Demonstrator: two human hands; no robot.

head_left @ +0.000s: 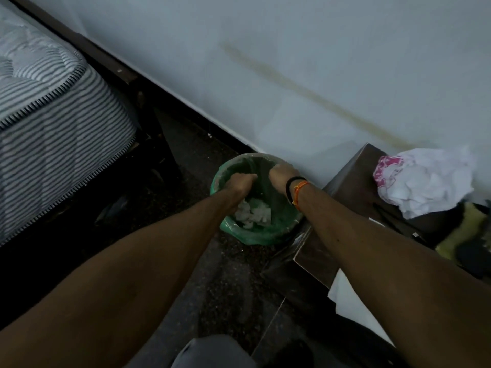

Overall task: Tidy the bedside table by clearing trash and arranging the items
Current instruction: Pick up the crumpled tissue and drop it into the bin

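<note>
A dark speckled floor (233,282) runs between a bed on the left and a low bedside table (345,181) on the right, with a pale, smooth wall (292,62) behind, marked by a long yellowish streak. The mattress (45,110) is quilted, with grey and white stripes and corded edging, on a dark wooden frame. The table top is glossy dark brown; on its far part lies a crumpled white cloth with pink print (425,181), and at the right edge something yellow-green, too blurred to identify.

Against the wall, just left of the table, stands a round bin (252,237) lined with a thin, wrinkled green plastic bag. Crumpled white paper trash (252,213) lies at its bottom. Both arms reach over the bin. The left hand (240,181) and the right hand (281,173) are curled into fists at the far rim; whether they pinch the liner cannot be told. The right wrist wears black and orange bands (296,189).
</note>
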